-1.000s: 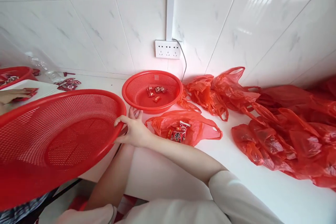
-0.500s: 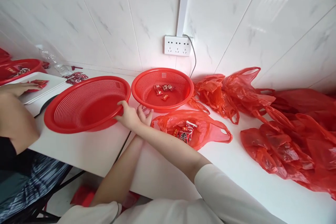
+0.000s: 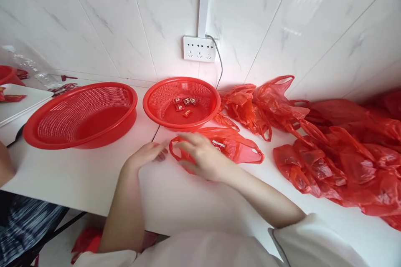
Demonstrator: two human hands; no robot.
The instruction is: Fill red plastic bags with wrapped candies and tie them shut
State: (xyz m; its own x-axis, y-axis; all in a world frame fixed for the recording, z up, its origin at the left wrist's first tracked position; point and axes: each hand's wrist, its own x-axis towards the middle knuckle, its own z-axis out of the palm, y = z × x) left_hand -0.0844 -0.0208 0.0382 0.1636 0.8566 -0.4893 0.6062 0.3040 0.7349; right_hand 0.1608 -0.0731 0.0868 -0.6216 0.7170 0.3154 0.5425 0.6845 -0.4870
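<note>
My right hand (image 3: 202, 155) is over the left end of a red plastic carrier bag (image 3: 239, 150), its fingers apart and slightly blurred. The bag lies open on its side, with red and white packets (image 3: 218, 146) showing inside, partly hidden by this hand. Just left of the bag's handle, my left hand (image 3: 147, 154) hovers low over the table with fingers loosely stretched and nothing in them. Behind both hands stands a round red basket (image 3: 150, 110) with several small wrapped sweets (image 3: 184, 104) on its bottom. A larger red basket (image 3: 81, 144) rests further left.
Red carrier bags (image 3: 328, 167) are heaped along the right side of the white table (image 3: 175, 204). A power strip (image 3: 199, 49) is fixed to the tiled wall. At the left are a white tray (image 3: 28, 106), a clear bottle (image 3: 34, 69) and another person's arm (image 3: 4, 167).
My right hand has let go of the larger basket's rim and moved right to the bag. My left hand has drawn back to the left. The view has shifted right.
</note>
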